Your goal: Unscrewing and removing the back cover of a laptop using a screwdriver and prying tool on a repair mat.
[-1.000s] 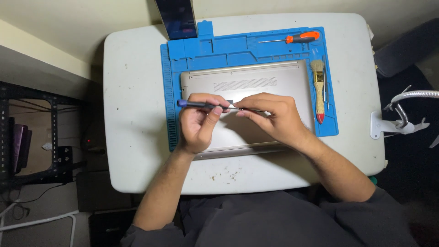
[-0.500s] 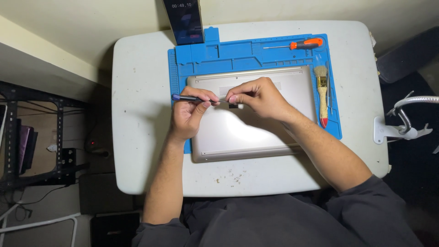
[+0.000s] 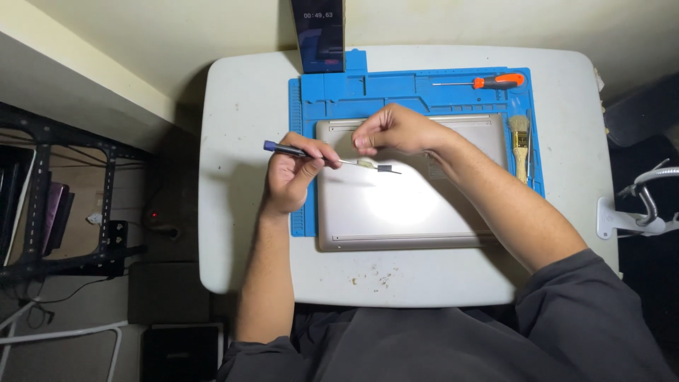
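step: tip work over laptop [image 3: 410, 205] lid | left hand [image 3: 290, 177] grip closed on blue-capped screwdriver [image 3: 322, 156] | right hand [image 3: 396, 131] grip pinched shut just above its tip, contents unclear | next: steady tip alignment

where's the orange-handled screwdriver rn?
Head view: the orange-handled screwdriver lies unheld along the far edge of the blue mat, on the person's right, just beyond the brush and the laptop.

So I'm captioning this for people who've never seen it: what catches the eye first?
The two hands at the centre: the left hand holds a thin tool over a closed silver laptop, while the right hand hovers by its tip. Beneath lies a bright blue mat, with an orange-handled screwdriver along its top.
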